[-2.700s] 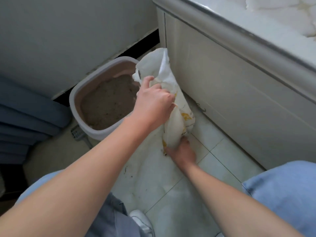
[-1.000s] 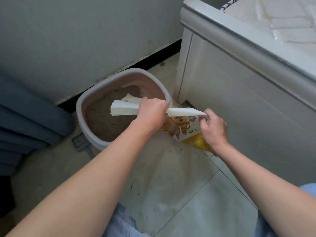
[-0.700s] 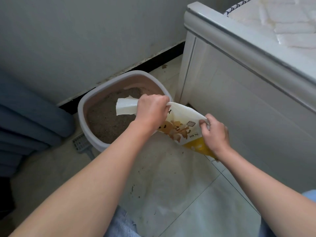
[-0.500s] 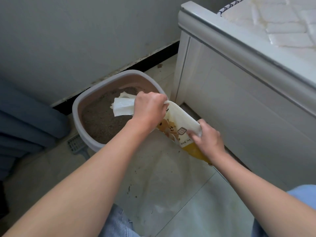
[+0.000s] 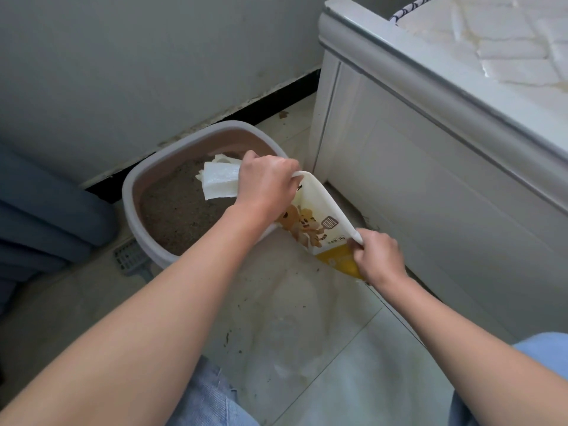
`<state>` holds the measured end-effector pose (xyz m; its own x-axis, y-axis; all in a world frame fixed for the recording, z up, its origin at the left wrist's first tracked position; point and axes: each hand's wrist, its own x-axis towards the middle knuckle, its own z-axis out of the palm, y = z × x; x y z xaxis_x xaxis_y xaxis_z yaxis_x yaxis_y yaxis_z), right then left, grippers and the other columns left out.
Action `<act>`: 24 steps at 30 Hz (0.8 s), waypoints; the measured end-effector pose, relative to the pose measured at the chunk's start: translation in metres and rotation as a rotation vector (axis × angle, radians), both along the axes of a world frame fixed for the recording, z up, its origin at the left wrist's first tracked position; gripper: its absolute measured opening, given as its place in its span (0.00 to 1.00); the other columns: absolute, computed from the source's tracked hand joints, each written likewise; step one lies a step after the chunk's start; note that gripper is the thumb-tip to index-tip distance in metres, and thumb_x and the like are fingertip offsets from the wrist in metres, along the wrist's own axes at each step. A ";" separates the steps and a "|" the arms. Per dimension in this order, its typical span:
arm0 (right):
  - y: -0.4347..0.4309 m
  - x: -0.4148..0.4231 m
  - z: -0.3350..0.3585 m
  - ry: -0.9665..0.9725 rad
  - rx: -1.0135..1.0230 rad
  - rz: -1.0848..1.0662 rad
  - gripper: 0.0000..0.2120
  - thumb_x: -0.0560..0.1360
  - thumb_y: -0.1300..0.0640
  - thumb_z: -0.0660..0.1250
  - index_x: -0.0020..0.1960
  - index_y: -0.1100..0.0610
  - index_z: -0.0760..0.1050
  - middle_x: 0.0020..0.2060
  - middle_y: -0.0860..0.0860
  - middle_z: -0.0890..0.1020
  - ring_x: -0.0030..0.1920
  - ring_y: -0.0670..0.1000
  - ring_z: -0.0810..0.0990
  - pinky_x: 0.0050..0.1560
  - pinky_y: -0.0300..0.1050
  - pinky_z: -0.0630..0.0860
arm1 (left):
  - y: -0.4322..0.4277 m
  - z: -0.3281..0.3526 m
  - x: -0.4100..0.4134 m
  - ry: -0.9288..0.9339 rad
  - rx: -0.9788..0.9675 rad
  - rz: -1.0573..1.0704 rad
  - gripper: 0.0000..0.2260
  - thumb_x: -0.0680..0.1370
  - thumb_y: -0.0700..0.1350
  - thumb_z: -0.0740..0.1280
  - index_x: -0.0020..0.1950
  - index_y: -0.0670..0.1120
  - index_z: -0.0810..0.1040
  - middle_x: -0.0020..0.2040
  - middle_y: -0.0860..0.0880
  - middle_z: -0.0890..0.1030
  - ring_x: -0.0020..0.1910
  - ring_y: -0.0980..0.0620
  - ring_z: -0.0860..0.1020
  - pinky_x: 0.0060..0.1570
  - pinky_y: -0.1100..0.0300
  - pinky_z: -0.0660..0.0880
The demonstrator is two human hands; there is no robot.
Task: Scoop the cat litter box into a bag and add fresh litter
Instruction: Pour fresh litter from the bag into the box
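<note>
A grey-rimmed litter box [image 5: 132, 192] with brown litter [image 5: 172, 210] sits on the floor by the wall. Over its right side hangs a white and yellow litter bag [image 5: 319, 222] with cartoon animals, lying tilted with its open white mouth [image 5: 219, 182] above the litter. My left hand [image 5: 267, 186] grips the bag just behind that mouth. My right hand [image 5: 379, 259] pinches the bag's lower yellow end, off the box to the right. No litter is seen falling from the mouth.
A grey slotted scoop [image 5: 130, 261] lies on the tile floor [image 5: 292, 318] left of the box. A white bed frame [image 5: 430, 167] with a mattress stands close on the right. Blue curtain folds [image 5: 46, 216] hang at the left. My knees are at the bottom edge.
The bag went from upright beside the box to lying tilted over it. In the last second my right hand dropped lower with the bottom end and the mouth stayed over the litter.
</note>
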<state>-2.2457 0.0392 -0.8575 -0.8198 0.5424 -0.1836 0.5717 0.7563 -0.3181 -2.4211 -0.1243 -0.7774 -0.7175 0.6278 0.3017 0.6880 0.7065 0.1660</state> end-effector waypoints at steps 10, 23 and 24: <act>0.010 -0.034 0.060 -0.138 0.231 0.187 0.08 0.77 0.54 0.61 0.43 0.53 0.76 0.36 0.52 0.78 0.42 0.61 0.79 0.36 0.45 0.67 | -0.018 0.005 -0.029 -0.147 -0.040 0.056 0.07 0.81 0.47 0.62 0.49 0.50 0.79 0.39 0.51 0.79 0.44 0.45 0.77 0.56 0.50 0.67; -0.024 -0.055 0.111 -0.220 0.299 0.329 0.09 0.78 0.54 0.64 0.41 0.57 0.75 0.32 0.52 0.74 0.38 0.60 0.74 0.36 0.45 0.67 | -0.053 -0.017 -0.044 -0.196 -0.050 0.105 0.04 0.77 0.46 0.67 0.44 0.47 0.77 0.46 0.45 0.81 0.50 0.40 0.76 0.51 0.49 0.68; -0.027 -0.057 0.116 -0.227 0.307 0.339 0.10 0.78 0.54 0.64 0.40 0.58 0.74 0.31 0.51 0.73 0.38 0.60 0.73 0.36 0.45 0.67 | -0.056 -0.018 -0.044 -0.203 -0.038 0.111 0.04 0.77 0.46 0.67 0.45 0.46 0.78 0.46 0.45 0.81 0.50 0.40 0.76 0.51 0.49 0.69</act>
<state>-2.3025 0.0125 -0.7418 -0.9168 0.3100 -0.2518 0.3071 0.9503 0.0516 -2.4654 -0.1803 -0.7958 -0.8263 0.5499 0.1222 0.5611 0.7842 0.2649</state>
